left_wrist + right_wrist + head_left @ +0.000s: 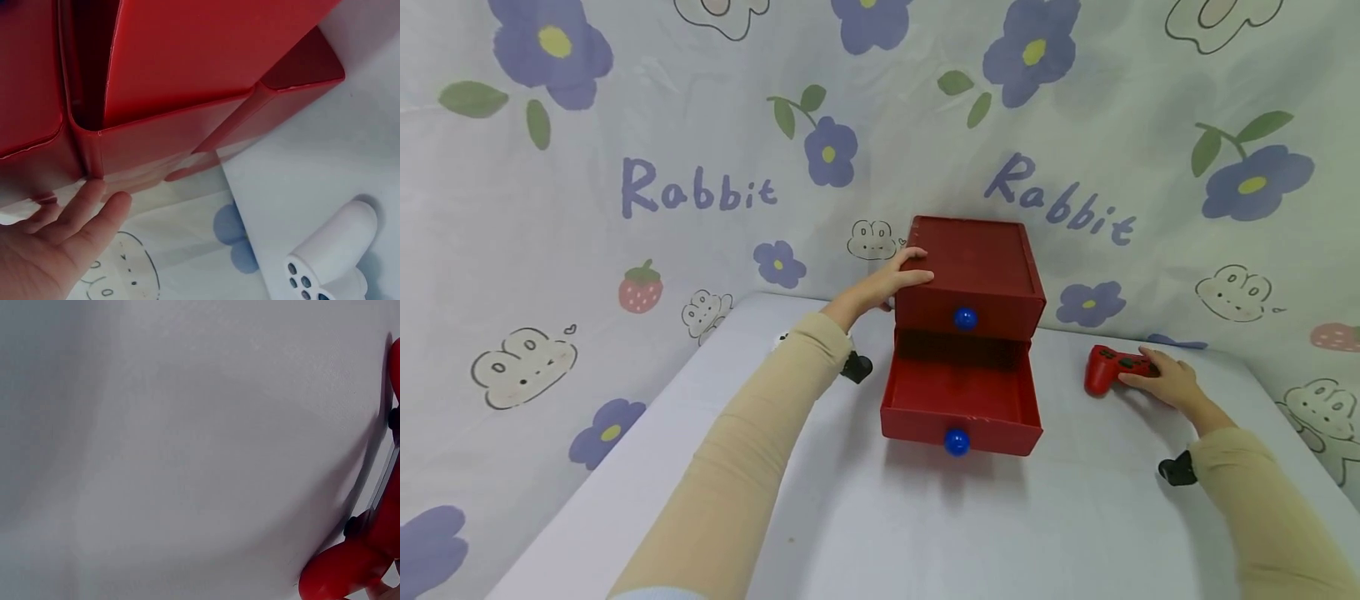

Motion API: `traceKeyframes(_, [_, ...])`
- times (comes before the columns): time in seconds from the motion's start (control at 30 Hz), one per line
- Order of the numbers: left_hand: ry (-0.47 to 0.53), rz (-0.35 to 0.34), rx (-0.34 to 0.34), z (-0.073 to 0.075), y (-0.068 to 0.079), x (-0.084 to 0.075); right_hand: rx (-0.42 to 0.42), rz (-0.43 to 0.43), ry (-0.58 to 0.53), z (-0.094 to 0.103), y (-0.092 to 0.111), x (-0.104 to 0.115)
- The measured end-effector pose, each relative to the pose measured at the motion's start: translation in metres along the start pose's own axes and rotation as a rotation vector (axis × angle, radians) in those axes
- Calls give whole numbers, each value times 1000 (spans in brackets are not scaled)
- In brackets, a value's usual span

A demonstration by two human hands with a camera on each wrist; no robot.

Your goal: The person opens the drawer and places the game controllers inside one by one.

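A red two-drawer cabinet (pixel 973 254) stands on the white table, its lower drawer (pixel 958 392) pulled out and holding nothing visible. The upper drawer, with a blue knob (pixel 966 318), is closed. My left hand (pixel 880 287) rests at the cabinet's upper left edge; in the left wrist view its fingers (pixel 94 219) are extended against the red side. To the right of the cabinet, my right hand (pixel 1172 382) grips the right end of a red game controller (pixel 1105 371). Only part of that controller (pixel 344 569) shows at the right wrist view's edge, with the hand mostly out of frame.
A white game controller (pixel 334 250) lies on the table left of the cabinet, mostly hidden behind the left forearm in the head view. A patterned cloth (pixel 700 108) hangs behind the table (pixel 970 533). The open drawer juts toward the front.
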State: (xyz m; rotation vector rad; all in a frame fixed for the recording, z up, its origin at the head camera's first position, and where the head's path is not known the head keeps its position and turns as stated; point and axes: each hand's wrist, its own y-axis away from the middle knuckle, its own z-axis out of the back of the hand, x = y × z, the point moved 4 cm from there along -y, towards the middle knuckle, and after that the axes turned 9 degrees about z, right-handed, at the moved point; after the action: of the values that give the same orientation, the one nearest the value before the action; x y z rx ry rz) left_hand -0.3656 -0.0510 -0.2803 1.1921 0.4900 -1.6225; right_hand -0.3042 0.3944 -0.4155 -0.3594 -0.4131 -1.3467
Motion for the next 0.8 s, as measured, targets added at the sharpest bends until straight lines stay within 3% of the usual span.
traceKeyframes(0.4, [-19, 4, 3, 1, 1, -1, 70, -6, 223, 3, 1, 4])
traceKeyframes(0.8, [-16, 8, -3, 1, 2, -2, 38, 84, 187, -3, 9, 13])
